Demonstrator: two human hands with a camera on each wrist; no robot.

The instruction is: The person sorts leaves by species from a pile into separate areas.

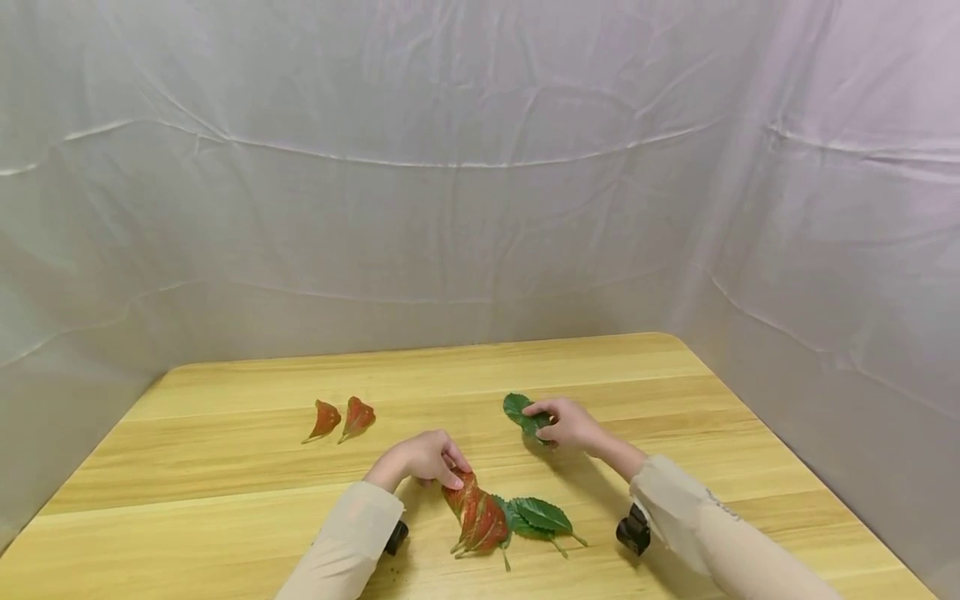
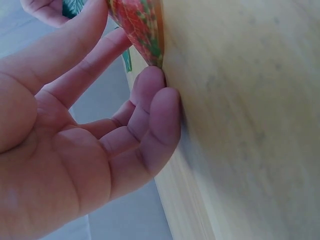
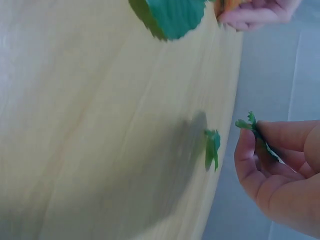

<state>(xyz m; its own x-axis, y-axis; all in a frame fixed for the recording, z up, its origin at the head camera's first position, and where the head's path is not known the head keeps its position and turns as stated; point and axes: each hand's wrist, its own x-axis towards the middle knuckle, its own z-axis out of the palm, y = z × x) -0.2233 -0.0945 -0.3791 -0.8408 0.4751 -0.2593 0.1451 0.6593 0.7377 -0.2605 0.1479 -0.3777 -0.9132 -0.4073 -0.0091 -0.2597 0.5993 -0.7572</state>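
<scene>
While the left hand (image 1: 429,457) pinches red leaves (image 1: 480,518) — the right (image 1: 572,427) pinches a green leaf (image 1: 533,424).

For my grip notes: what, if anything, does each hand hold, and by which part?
Left hand: red leaves, pinched at the end away from their stems. Right hand: a green leaf; which part, I cannot tell.

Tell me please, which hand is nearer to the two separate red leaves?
Left. The left hand is to the right of the two red leaves, closer to the person; the right hand is much farther right.
</scene>
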